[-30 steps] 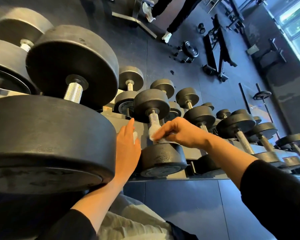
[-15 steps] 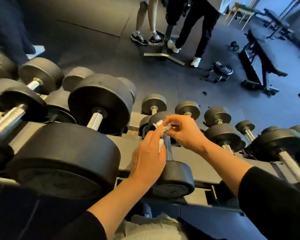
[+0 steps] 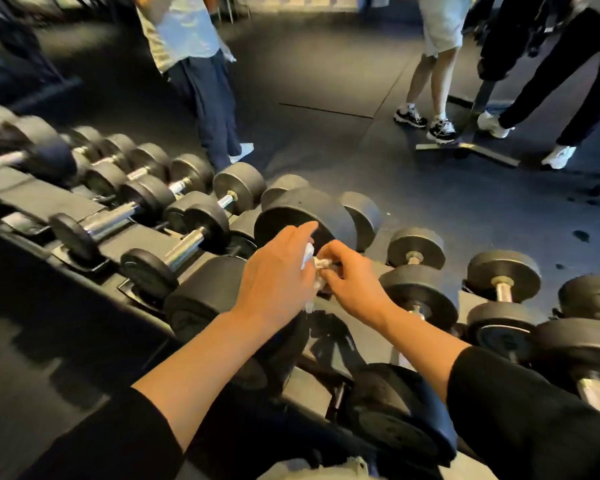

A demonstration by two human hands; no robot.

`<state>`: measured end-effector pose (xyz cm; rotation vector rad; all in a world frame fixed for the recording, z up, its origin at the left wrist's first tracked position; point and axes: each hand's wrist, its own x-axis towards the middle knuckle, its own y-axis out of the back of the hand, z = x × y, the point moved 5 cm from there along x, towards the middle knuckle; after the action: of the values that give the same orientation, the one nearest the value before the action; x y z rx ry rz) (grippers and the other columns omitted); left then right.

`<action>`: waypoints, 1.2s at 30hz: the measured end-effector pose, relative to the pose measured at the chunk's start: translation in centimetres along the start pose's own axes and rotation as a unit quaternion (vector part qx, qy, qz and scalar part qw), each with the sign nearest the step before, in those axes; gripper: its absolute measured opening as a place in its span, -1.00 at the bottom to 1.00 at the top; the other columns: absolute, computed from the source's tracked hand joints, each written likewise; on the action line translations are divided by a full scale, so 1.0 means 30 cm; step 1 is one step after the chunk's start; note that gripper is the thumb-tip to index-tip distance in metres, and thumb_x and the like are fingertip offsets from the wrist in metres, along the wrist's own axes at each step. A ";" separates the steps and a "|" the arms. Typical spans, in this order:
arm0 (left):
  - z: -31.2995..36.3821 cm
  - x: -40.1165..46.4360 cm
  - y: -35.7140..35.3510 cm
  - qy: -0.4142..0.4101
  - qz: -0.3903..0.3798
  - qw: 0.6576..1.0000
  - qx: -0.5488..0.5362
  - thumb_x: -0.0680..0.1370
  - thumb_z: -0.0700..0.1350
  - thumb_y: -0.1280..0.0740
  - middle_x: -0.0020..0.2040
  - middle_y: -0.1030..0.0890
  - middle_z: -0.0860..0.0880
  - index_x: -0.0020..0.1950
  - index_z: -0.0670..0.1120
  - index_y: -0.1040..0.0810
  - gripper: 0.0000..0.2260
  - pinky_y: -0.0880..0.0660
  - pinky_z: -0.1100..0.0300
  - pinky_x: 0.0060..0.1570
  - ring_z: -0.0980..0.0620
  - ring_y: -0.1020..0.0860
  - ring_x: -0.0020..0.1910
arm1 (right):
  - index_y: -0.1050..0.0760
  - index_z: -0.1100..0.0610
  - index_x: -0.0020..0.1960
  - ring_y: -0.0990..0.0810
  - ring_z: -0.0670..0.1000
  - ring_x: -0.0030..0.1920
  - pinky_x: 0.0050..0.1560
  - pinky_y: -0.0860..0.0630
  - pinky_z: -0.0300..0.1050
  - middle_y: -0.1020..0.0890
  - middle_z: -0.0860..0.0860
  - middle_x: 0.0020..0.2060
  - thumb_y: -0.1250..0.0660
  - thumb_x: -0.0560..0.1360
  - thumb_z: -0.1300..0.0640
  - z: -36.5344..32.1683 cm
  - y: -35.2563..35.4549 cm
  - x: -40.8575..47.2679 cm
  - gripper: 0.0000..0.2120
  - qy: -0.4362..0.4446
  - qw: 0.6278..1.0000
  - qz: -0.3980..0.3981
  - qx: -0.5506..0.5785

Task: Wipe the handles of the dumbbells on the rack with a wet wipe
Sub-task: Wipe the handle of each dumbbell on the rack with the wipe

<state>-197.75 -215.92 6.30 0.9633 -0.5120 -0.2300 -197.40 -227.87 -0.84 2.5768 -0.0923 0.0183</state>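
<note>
Dumbbell heads (image 3: 305,216) crowd both hands (image 3: 274,282); floor (image 3: 326,140) open.

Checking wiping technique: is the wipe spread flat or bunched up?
Bunched. The wipe shows only as a crumpled white wad between the left hand and right hand.

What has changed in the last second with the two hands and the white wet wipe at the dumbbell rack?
The right hand, which was rubbing the crumpled white wet wipe on a metal dumbbell handle, has lifted off it. The left hand, earlier resting flat on the grey metal rack, rose to meet it. Both hands now pinch the wipe between them in front of a large black dumbbell head. The dumbbells stayed on the rack.
</note>
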 end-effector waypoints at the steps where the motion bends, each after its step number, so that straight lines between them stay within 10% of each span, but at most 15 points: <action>1: -0.022 0.004 0.022 0.009 0.000 1.000 0.012 0.56 -0.16 -0.30 0.21 -0.56 -0.03 0.41 -0.06 -0.39 -0.60 -0.38 0.26 0.09 0.01 -0.53 0.14 | -0.49 0.06 0.05 -0.55 -0.01 -0.06 -0.02 -0.55 -0.19 -0.59 0.03 -0.06 -0.26 0.55 0.26 0.003 -0.017 0.012 -0.86 -0.009 1.000 -0.001 -0.001; 7: -0.118 -0.009 0.100 0.009 -0.079 0.995 0.057 0.58 -0.18 -0.28 0.27 -0.51 0.05 0.44 0.01 -0.34 -0.57 -0.25 0.41 0.16 0.11 -0.44 0.25 | -0.60 0.33 0.03 -0.58 0.08 -0.05 -0.13 -0.34 -0.48 -0.62 0.20 -0.07 -0.30 0.49 0.36 -0.002 -0.056 0.053 -0.84 -0.004 1.000 -0.025 0.009; 12: -0.151 -0.023 0.102 0.025 -0.094 0.994 0.048 0.58 -0.17 -0.26 0.29 -0.48 0.08 0.45 0.03 -0.31 -0.56 -0.25 0.44 0.16 0.16 -0.42 0.26 | -0.63 0.18 -0.02 -0.53 -0.14 -0.31 -0.21 -0.49 -0.44 -0.59 -0.01 -0.21 -0.31 0.54 0.17 0.044 -0.118 0.090 -0.86 -0.050 0.998 -0.016 0.022; 23: -0.162 -0.012 0.087 0.045 -0.098 0.991 0.073 0.58 -0.18 -0.26 0.19 -0.55 0.11 0.42 0.03 -0.37 -0.59 -0.25 0.49 0.13 0.22 -0.46 0.17 | -0.49 0.09 0.14 -0.56 -0.08 -0.03 0.01 -0.51 -0.18 -0.58 -0.05 -0.04 -0.35 0.50 0.19 0.106 -0.191 0.120 -0.78 -0.062 0.994 0.066 0.054; 36: -0.158 -0.010 0.077 0.051 -0.113 0.985 0.121 0.58 -0.19 -0.24 0.18 -0.53 0.16 0.43 0.07 -0.35 -0.57 -0.18 0.61 0.08 0.32 -0.38 0.13 | -0.57 0.08 -0.06 -0.50 -0.18 -0.13 -0.20 -0.35 -0.49 -0.55 -0.11 -0.10 -0.43 0.42 0.27 0.087 -0.226 0.072 -0.85 -0.051 0.992 0.023 0.114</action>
<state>-195.66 -211.06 5.92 1.2662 -0.3408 -0.3263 -194.79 -223.67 -6.59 2.8026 -0.1981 -0.0919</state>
